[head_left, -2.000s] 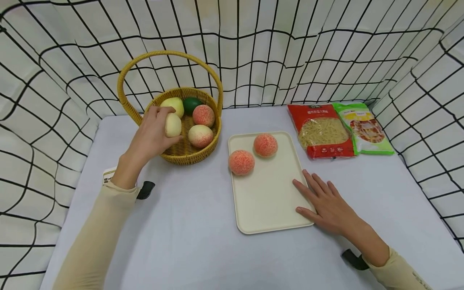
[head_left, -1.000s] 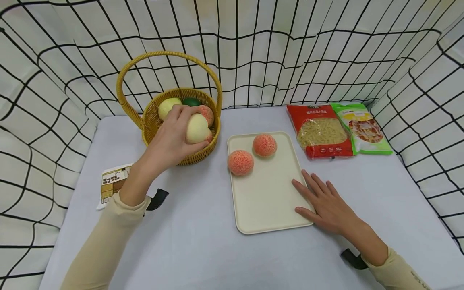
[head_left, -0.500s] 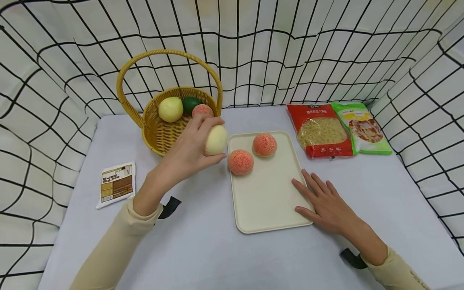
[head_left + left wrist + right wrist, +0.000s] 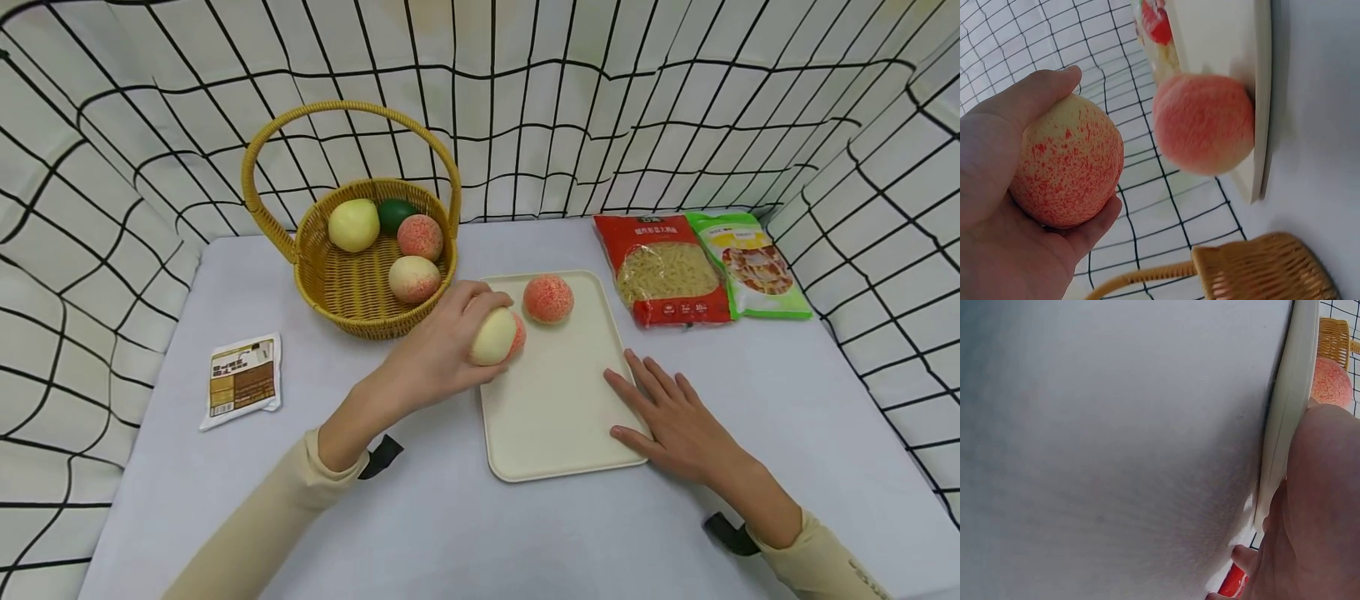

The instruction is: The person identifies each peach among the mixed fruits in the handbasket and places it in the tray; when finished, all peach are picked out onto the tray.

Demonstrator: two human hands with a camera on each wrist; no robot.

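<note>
Tray (image 4: 555,425): smooth, matt, plastic-looking. Yellow-and-red peach (image 4: 1072,165) above the tray's 10 o'clock edge: smooth, matt skin. Wicker basket (image 4: 367,327), 10 o'clock from the tray: woven strands, ribbed, slight sheen. Pasta bag (image 4: 667,271), 2 o'clock: glossy, creased plastic film, transparent window. Desk (image 4: 465,533): matt, cloth-like covering.

The packets (image 4: 666,268) bear print too small to read.

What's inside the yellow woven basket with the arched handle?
One pale yellow round fruit, one dark green rounded fruit, one speckled red round fruit, one cream and pink round fruit. Whatever's directly beneath them is hidden.
</note>
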